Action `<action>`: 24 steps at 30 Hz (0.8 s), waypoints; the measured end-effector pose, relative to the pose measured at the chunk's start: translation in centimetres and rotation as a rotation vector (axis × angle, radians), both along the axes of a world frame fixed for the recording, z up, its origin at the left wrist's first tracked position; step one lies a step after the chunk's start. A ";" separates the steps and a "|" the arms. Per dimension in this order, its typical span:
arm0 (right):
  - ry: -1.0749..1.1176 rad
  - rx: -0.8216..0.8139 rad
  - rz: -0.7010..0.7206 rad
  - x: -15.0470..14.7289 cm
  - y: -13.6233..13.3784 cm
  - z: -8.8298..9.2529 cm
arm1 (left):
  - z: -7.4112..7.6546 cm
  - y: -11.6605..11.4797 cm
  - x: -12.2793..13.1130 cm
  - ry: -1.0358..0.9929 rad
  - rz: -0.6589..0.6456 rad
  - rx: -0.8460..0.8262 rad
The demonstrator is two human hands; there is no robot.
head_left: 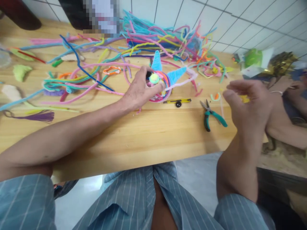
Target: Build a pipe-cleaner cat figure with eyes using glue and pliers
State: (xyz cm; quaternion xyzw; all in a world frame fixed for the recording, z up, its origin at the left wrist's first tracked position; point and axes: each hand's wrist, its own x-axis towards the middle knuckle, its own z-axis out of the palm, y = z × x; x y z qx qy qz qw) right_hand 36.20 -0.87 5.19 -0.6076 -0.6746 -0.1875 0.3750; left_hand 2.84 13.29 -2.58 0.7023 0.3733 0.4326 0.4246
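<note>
My left hand is closed around a round, colourful pipe-cleaner piece on the table. Two blue wrapped spikes stick out of its far side, and a yellow-green round bit sits near my thumb. From the piece a pale pink pipe cleaner loops out to the right, its end apart from my right hand. Raised over the table's right side, my right hand is slightly blurred, its thumb and fingers curled together; whatever they pinch, if anything, cannot be made out. A yellow bit shows behind that hand.
A yellow utility knife and green-handled pliers lie between my hands. Tangled pipe cleaners are heaped along the tiled wall. Loose strands and a purple tassel spread leftward. Another person's arm rests at right.
</note>
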 end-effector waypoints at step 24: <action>-0.111 -0.483 -0.446 0.8 -7.4 -10.3 | 0.4 -2.0 1.6 -0.141 0.017 -0.001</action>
